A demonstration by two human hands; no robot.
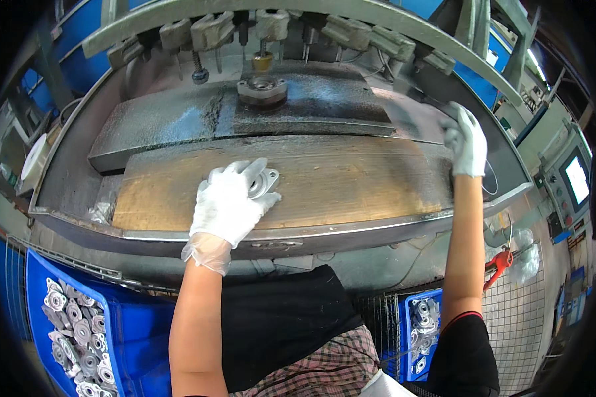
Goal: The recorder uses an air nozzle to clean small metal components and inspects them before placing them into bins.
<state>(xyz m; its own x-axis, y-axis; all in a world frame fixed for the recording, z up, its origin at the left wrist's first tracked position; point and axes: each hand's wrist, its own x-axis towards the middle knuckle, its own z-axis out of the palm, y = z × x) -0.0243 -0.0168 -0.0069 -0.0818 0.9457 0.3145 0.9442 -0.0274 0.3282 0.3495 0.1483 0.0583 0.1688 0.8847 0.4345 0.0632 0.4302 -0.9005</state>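
My left hand (228, 202), in a white glove, is closed on a grey metal flange (265, 183) with a round centre, resting at the wooden board (351, 182). To the right, over the far right corner of the machine bed, my gloved right hand (467, 142) is raised with its fingers curled around a dark slim tool (434, 104), smeared by motion, so its kind does not show. A thin pale loop hangs beside that wrist. Behind the board, on a dusty dark plate, sits a round metal fixture (263, 91), with a brass-coloured tool head (262, 61) hanging above it.
Several spindles and clamps (271, 26) hang along the curved overhead bar. A blue bin (116, 317) of metal parts stands at lower left, another blue bin (409, 331) at lower right. Red-handled pliers (500, 263) hang near a wire mesh; a control panel (574, 178) stands far right.
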